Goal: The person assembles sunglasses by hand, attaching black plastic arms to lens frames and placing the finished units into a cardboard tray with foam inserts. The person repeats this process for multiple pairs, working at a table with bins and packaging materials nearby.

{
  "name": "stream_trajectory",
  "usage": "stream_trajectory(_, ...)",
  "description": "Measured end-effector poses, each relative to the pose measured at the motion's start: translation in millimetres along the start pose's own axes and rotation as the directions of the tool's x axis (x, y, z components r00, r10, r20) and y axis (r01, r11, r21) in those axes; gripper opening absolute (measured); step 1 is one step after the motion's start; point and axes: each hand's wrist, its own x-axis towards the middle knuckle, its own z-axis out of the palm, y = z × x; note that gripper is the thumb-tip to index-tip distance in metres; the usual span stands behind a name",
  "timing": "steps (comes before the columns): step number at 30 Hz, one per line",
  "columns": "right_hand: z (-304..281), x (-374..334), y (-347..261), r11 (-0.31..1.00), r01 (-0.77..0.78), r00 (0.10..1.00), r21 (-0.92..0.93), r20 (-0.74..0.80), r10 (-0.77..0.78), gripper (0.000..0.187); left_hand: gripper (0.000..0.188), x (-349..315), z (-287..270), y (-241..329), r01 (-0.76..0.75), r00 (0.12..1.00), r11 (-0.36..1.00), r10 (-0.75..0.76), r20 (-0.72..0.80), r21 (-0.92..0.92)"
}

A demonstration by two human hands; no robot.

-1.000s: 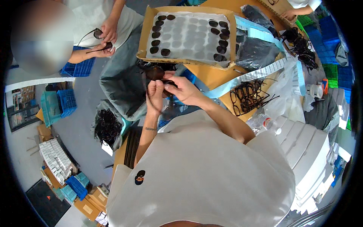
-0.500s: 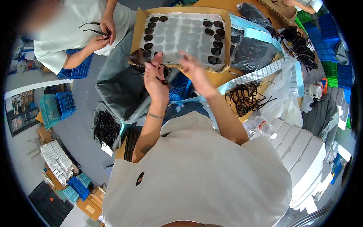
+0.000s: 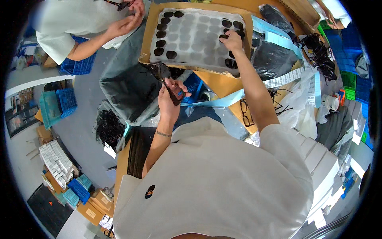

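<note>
My left hand (image 3: 172, 95) is wrapped round a pair of dark sunglasses (image 3: 163, 73), held upright just below the front edge of a shallow cardboard box (image 3: 145, 38). Part of the sunglasses is hidden by my fingers. My right hand (image 3: 234, 41) reaches into the box's right side, its fingertips pinching a dark lens (image 3: 223, 36). Other dark lenses (image 3: 160, 44) lie in columns along the left and right sides, on a pale sheet (image 3: 193, 11) marked with rows of grey oval shapes.
Dark frames (image 3: 247, 113) lie on cardboard beside my right forearm. Pale blue strips (image 3: 278, 40) and black plastic bags (image 3: 270, 55) are right of the box. A co-worker's hands (image 3: 127, 24) hold glasses at upper left. A grey-covered bundle (image 3: 121, 79) stands left of my left hand.
My right hand has moved from near my left hand up into the box and onto a lens. The left hand has shifted slightly down and right with the sunglasses. The co-worker's hands have risen.
</note>
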Motion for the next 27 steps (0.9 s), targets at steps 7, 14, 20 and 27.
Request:
stream_trajectory(7, -88, -94, -67, 0.857, 0.161, 0.968, 0.489, 0.093, -0.234, 0.042, 0.025, -1, 4, 34, -0.193, 0.977, 0.21, 0.137, 0.166, 0.958)
stream_trajectory(14, -102, -206, -121, 0.648, 0.733, 0.535, 0.207, 0.414, -0.737, 0.035, 0.033, 1, 58, 85, -0.351, 0.891, 0.181, -0.237, 0.387, 0.919)
stream_trajectory(20, -99, -226, -114, 0.629, 0.015, 0.788, 0.777, 0.378, -0.486, 0.017, 0.055, 25, 34, 52, -0.364, 0.899, 0.7, 0.091, 0.429, 0.615)
stream_trajectory(27, -56, -253, -100, 0.525, 0.053, 0.897, 0.849, 0.191, -0.399, 0.021, 0.026, -9, 24, -22, -0.376, 0.889, 0.644, 0.049, 0.455, 0.666)
